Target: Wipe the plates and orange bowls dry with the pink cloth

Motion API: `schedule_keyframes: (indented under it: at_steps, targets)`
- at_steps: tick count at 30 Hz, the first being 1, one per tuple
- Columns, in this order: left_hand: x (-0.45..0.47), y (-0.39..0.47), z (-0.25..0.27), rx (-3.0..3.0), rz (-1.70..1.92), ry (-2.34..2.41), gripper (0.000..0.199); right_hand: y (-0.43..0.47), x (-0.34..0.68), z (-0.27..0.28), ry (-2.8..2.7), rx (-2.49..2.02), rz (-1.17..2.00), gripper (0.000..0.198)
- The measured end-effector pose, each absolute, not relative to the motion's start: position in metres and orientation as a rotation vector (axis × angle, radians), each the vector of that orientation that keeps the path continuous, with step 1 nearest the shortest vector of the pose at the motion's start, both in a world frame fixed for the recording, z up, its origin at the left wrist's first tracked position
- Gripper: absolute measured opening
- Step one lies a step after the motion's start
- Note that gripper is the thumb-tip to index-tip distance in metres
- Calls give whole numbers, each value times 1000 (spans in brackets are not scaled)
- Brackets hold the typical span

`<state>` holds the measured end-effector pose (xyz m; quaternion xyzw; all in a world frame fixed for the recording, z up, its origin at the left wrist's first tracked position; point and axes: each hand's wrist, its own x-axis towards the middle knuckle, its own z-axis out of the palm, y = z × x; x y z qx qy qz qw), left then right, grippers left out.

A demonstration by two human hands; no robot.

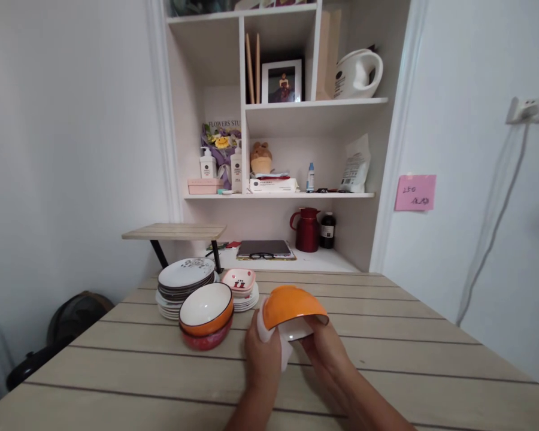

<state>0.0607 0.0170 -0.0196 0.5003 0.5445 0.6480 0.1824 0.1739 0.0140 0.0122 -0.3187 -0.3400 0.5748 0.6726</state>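
Holding an orange bowl (pixel 291 306) tipped rim-down above the near middle of the wooden desk (pixel 408 359), the right hand (pixel 326 347) has its grip clenched on the bowl's right rim. The left hand (pixel 263 353) grips a white cloth (pixel 266 328) pressed against the bowl's left side. Just left stand stacked bowls (pixel 206 317), with stacked plates (pixel 185 282) behind them.

Stacked bowls (pixel 206 315) and plate stack (pixel 185 284) obstruct passage at 10 o'clock of the hands. The table (pixel 408 359) is open from 12 through 3 o'clock.
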Motion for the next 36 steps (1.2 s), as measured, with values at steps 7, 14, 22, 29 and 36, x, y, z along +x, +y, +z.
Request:
schedule_keyframes:
  at_steps: [7,14,22,29,36]
  targets:
    - [53,11,-6,1400,1615,1973,41,13,185,20,-1216,-960,817,56]
    - [50,1,3,1769,1388,2160,47,16,199,23,-1519,-1021,339,52]
    - [50,4,-1,2070,1294,2044,37,14,206,23,-1523,-1033,304,66]
    - [54,1,1,1847,1371,1934,50,13,205,27,-1340,-910,565,59]
    - [53,10,-8,1528,1664,1637,51,12,193,26,-1072,-810,812,49]
